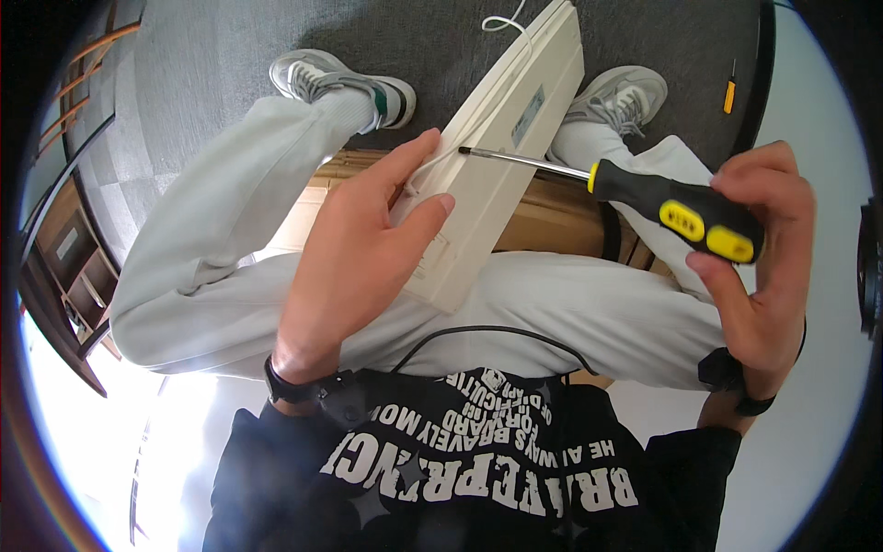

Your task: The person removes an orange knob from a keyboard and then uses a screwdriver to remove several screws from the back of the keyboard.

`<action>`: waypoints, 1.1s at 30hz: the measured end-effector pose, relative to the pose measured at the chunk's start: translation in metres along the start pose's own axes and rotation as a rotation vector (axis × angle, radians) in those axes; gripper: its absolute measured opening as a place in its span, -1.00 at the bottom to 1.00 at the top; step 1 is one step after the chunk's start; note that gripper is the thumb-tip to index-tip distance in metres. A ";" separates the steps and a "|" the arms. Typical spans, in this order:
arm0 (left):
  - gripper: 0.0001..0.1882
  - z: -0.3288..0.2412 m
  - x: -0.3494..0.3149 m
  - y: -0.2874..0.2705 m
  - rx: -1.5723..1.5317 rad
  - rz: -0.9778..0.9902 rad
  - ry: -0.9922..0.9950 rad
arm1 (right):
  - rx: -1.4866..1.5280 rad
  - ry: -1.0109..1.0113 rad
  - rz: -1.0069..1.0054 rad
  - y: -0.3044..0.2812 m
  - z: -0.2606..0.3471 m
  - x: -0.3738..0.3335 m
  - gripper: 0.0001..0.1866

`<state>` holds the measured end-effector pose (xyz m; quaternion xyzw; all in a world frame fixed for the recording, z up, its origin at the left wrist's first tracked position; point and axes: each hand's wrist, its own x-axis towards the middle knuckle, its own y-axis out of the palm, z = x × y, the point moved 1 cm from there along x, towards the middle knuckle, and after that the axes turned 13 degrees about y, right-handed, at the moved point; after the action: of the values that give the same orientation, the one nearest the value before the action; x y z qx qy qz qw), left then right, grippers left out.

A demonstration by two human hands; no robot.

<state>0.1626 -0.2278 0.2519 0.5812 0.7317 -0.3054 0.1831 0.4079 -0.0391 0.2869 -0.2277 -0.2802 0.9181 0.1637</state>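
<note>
A long white flat-sided device (pixel 501 152) stands tilted between my legs, with a pale label on its side. My left hand (pixel 363 244) grips its near edge, thumb on the side facing right and fingers over the other side. In my right hand (pixel 768 239) is a screwdriver (pixel 676 207) with a black and yellow handle, held between thumb and fingers. Its shaft points left, and the dark tip meets or lies just over the device's upper edge beside my left fingers. A white cord (pixel 515 78) runs along that edge and curls at the far end.
Behind the device, a brown cardboard box (pixel 552 221) sits between my legs. A small yellow-handled screwdriver (pixel 729 96) lies on the grey floor (pixel 212 101) at the far right. Wooden shelving (pixel 87 276) stands at the left. A black cable (pixel 487 328) crosses my lap.
</note>
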 end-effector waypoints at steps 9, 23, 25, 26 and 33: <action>-0.43 0.007 0.005 0.001 0.128 0.000 0.115 | 0.021 0.158 -0.131 0.018 0.002 0.005 -0.50; -0.45 0.018 0.006 -0.001 0.101 -0.008 0.087 | 0.120 0.121 -0.181 0.018 0.012 0.007 -0.53; -0.46 0.018 0.005 0.000 0.046 -0.039 0.083 | 0.188 -0.001 -0.190 0.015 0.013 0.003 -0.52; -0.46 0.015 0.005 0.001 0.063 -0.036 0.078 | 0.085 0.028 -0.096 0.010 0.014 0.003 -0.49; -0.46 0.017 0.004 0.000 0.125 -0.038 0.108 | -0.028 0.408 -0.006 0.020 0.007 0.007 -0.49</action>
<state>0.1603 -0.2358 0.2364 0.5932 0.7309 -0.3221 0.1011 0.3947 -0.0546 0.2784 -0.4104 -0.2548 0.8484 0.2164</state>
